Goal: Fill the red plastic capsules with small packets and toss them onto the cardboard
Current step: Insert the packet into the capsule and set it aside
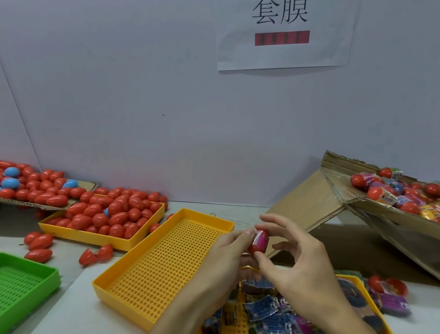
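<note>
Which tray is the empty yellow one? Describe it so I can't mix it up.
Start at the white paper sign on the wall and drop to the table. The perforated yellow plastic tray lies diagonally at centre, left of the hands. Unlike its yellow neighbours, it holds nothing.

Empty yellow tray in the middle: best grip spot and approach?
Pinch the raised rim of the long near-left wall of the yellow tray, coming from above on the left. That wall is bare; both hands, left hand and right hand, and the packet tray crowd its right side.
</note>
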Tool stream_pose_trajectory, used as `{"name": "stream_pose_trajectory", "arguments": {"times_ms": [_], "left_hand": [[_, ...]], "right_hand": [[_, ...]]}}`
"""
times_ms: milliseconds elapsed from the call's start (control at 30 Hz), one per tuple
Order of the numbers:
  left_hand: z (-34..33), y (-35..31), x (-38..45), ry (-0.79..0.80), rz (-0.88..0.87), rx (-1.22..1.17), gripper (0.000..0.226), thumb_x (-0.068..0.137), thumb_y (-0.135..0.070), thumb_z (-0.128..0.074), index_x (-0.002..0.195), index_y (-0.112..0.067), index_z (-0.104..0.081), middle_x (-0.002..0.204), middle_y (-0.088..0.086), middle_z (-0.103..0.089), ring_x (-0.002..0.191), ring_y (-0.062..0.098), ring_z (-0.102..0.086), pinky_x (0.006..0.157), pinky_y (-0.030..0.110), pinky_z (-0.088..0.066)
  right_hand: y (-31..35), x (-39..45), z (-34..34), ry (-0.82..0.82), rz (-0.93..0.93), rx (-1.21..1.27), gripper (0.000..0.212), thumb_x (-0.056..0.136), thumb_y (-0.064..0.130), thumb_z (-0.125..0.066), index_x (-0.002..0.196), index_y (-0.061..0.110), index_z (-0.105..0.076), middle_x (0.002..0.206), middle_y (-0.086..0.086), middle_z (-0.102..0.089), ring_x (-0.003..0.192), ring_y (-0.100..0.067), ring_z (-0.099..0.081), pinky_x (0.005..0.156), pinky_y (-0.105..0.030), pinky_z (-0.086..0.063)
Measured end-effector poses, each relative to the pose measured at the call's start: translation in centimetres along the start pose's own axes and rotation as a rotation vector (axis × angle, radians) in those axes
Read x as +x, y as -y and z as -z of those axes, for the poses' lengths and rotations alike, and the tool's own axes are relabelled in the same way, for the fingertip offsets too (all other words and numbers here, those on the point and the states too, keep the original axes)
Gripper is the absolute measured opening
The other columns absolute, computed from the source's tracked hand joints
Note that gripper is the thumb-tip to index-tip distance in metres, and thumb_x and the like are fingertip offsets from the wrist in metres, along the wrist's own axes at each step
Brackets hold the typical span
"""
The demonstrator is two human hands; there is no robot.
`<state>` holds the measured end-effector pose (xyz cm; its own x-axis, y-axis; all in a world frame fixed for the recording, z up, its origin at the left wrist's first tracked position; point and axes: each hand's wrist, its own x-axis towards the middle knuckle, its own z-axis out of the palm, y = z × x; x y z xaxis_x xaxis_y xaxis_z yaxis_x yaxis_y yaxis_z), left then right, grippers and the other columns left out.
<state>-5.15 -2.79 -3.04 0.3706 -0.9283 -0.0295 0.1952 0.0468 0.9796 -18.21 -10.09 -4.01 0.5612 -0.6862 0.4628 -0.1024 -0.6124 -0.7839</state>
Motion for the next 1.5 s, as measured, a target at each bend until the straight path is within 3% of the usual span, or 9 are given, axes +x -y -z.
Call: {"name": "stream_pose_trajectory", "arguments": {"times_ms": [333, 500, 600, 1000, 1133, 1233, 1333, 1433, 1500], "left_hand": [[-0.4, -0.7, -0.5, 0.048, 0.102, -0.214, 0.033, 0.107, -0.018, -0.038, 0.113, 0.004, -0.062, 0.095, 0.025, -0.073, 0.09, 0.032, -0.074, 0.074, 0.036, -0.061], [-0.5, -0.2, -0.2, -0.106, -0.038, 0.094, 0.029, 0.101, -0.032, -0.054, 0.104, -0.006, -0.069, 0.084, 0.007, -0.077, 0.083, 0.023, -0.075, 0.071, 0.029, -0.06], [-0.6, -0.2, -0.4, -0.063, -0.085, 0.169, 0.027, 0.096, -0.031, -0.061, 0.098, -0.007, -0.073, 0.083, 0.006, -0.077, 0.081, 0.023, -0.075, 0.073, 0.03, -0.061], [-1.0, -0.8, -0.5, 0.031, 0.043, -0.3, 0.032, 0.097, -0.022, -0.059, 0.111, 0.005, -0.066, 0.103, 0.025, -0.073, 0.098, 0.033, -0.073, 0.076, 0.032, -0.061], [-0.5, -1.1, -0.7, 0.049, 0.131, -0.431, 0.024, 0.091, -0.014, -0.063, 0.1, 0.005, -0.074, 0.106, 0.028, -0.071, 0.098, 0.035, -0.072, 0.075, 0.033, -0.061], [0.5, -1.4, -0.5, -0.064, 0.157, -0.486, 0.026, 0.083, -0.011, -0.07, 0.103, 0.005, -0.073, 0.106, 0.026, -0.072, 0.098, 0.033, -0.073, 0.076, 0.031, -0.062], [3.1, -1.7, -0.3, -0.36, 0.114, -0.482, 0.034, 0.077, -0.01, -0.074, 0.107, 0.005, -0.067, 0.098, 0.023, -0.075, 0.09, 0.03, -0.075, 0.069, 0.029, -0.063], [4.1, -2.6, 0.4, -0.614, 0.084, -0.268, 0.022, 0.087, -0.012, -0.072, 0.099, 0.004, -0.061, 0.11, 0.024, -0.069, 0.093, 0.027, -0.071, 0.073, 0.029, -0.058], [1.6, -5.1, 2.3, -0.616, 0.027, -0.069, 0.022, 0.089, -0.015, -0.072, 0.089, 0.003, -0.058, 0.11, 0.026, -0.066, 0.084, 0.023, -0.069, 0.08, 0.031, -0.057]], "right_hand": [[-0.1, 0.1, -0.4, 0.001, -0.003, 0.002, 0.062, 0.083, 0.019, -0.08, 0.118, 0.063, -0.053, 0.116, 0.034, -0.06, 0.098, -0.004, -0.063, 0.089, -0.031, -0.057], [-0.1, 0.0, -0.3, 0.026, 0.011, -0.121, 0.068, 0.09, 0.011, -0.07, 0.114, 0.069, -0.044, 0.119, 0.03, -0.057, 0.119, -0.005, -0.053, 0.098, -0.031, -0.052], [0.2, 0.0, -0.4, 0.063, 0.028, -0.133, 0.067, 0.091, 0.01, -0.067, 0.115, 0.068, -0.043, 0.12, 0.035, -0.051, 0.12, 0.001, -0.049, 0.099, -0.03, -0.053], [0.0, 0.1, -0.4, -0.009, 0.038, -0.004, 0.048, 0.095, 0.008, -0.061, 0.128, 0.044, -0.056, 0.122, 0.026, -0.061, 0.124, 0.001, -0.051, 0.1, -0.025, -0.047], [0.2, 0.2, -0.4, -0.005, 0.05, 0.039, 0.048, 0.096, 0.016, -0.062, 0.129, 0.047, -0.048, 0.126, 0.03, -0.058, 0.122, 0.014, -0.048, 0.095, -0.006, -0.041], [0.1, 0.2, -0.5, 0.029, 0.003, 0.069, 0.047, 0.098, 0.029, -0.057, 0.133, 0.052, -0.038, 0.13, 0.031, -0.055, 0.125, 0.012, -0.046, 0.095, -0.014, -0.043], [-0.2, 0.2, -0.4, 0.043, -0.056, 0.048, 0.043, 0.1, 0.033, -0.052, 0.132, 0.055, -0.033, 0.132, 0.029, -0.052, 0.124, 0.007, -0.046, 0.101, -0.027, -0.042], [-0.6, 0.3, -0.4, 0.07, -0.117, 0.045, 0.038, 0.102, 0.035, -0.048, 0.131, 0.055, -0.032, 0.133, 0.025, -0.05, 0.122, 0.005, -0.045, 0.101, -0.03, -0.044], [-0.9, 0.3, -0.6, 0.093, -0.152, 0.042, 0.035, 0.103, 0.037, -0.046, 0.129, 0.055, -0.032, 0.131, 0.024, -0.05, 0.121, 0.004, -0.046, 0.098, -0.025, -0.044]]}}
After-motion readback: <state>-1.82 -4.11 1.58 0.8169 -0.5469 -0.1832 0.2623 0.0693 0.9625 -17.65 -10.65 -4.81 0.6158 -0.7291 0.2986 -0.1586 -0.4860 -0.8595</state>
